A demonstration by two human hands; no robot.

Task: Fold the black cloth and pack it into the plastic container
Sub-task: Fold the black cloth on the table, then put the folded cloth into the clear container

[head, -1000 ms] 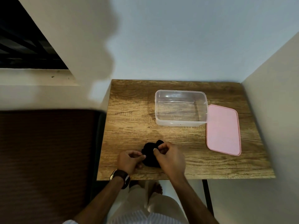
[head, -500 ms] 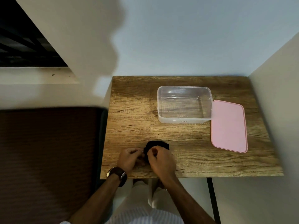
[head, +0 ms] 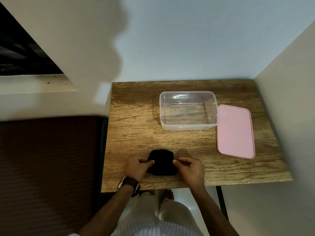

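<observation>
The black cloth (head: 162, 162) lies as a small, roughly square bundle near the front edge of the wooden table (head: 134, 130). My left hand (head: 136, 167) pinches its left edge between thumb and fingers. My right hand (head: 191, 169) pinches its right edge the same way. The clear plastic container (head: 188, 127) stands open and empty at the back middle of the table, well beyond the cloth.
A pink lid (head: 235, 131) lies flat on the table just right of the container. Walls close in behind and to the right. A dark brown surface (head: 47, 167) borders the table's left side. A black table leg (head: 221, 201) shows below the front edge.
My hands, close together over the cloth before, have drawn apart to its left and right edges. More of the cloth now shows, flatter and squarer.
</observation>
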